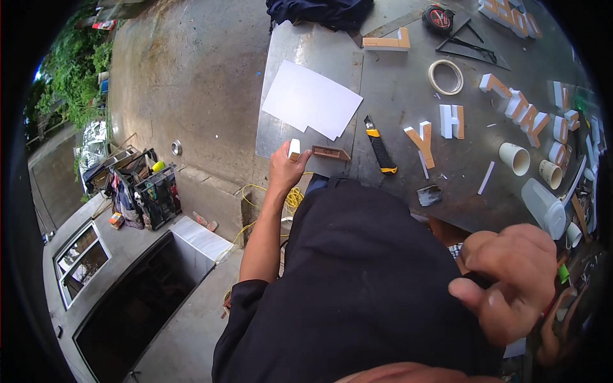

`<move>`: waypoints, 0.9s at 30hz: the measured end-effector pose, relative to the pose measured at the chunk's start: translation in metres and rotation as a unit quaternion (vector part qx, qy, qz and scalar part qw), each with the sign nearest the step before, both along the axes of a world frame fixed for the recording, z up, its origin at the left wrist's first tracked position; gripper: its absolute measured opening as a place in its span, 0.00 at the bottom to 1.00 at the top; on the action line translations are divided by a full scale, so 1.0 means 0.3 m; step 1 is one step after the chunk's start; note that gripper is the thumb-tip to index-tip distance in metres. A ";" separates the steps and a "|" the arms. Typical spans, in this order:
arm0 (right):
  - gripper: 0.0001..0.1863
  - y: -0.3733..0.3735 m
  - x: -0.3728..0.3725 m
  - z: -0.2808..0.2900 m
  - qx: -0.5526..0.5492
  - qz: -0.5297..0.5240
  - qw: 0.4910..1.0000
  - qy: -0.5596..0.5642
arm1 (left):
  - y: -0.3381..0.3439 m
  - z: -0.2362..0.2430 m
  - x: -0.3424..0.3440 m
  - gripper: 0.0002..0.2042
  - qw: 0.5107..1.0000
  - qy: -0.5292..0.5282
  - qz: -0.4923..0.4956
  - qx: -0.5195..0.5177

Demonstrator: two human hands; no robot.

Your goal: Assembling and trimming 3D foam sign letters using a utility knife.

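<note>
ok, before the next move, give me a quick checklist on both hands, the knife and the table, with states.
1. Piece held in left hand: ok. The left hand grips a small white-and-tan piece.
2. Right hand empty: cannot tell. The right hand is curled close to the camera, its palm side partly hidden.
3. Knife clear of hands: ok. The yellow-and-black knife lies apart from both.
4. Knife blade retracted: cannot tell, too small to judge.
5. Sheet clear of knife: ok. The white sheet lies to its left, apart.
6. Table free of scraps: not ok. A white strip lies on the metal table.
</note>
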State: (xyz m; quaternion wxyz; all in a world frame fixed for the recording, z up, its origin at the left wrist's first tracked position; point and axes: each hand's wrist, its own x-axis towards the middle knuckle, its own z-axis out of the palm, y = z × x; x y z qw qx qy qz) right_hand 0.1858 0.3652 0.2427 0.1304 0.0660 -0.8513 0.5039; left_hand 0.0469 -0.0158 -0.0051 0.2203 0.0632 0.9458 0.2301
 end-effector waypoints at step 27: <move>0.51 -0.642 -0.177 -0.577 0.184 -0.061 0.976 -0.098 | 0.052 0.086 -0.092 0.14 0.779 -0.443 0.138 0.422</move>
